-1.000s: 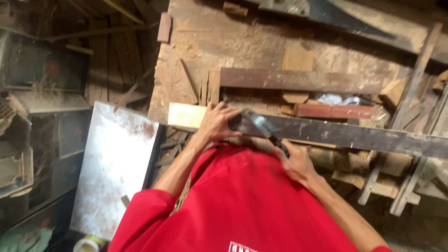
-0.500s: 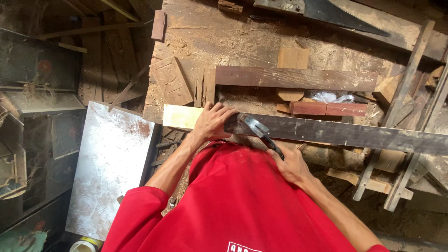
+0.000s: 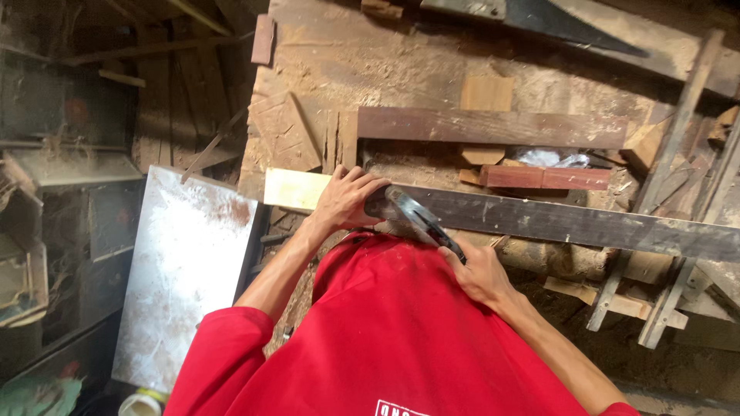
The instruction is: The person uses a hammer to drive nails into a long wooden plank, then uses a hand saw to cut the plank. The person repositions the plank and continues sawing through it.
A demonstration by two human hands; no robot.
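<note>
A long dark plank lies across the cluttered workbench, its pale planed end at the left. The left hand presses on it with fingers spread flat. The right hand has its fingers curled around the black handle of a tool resting on the plank just beside the left hand.

Sawdust-covered wooden workbench fills the upper centre of the frame; a handsaw, offcut blocks and a reddish-brown board lie on it.
</note>
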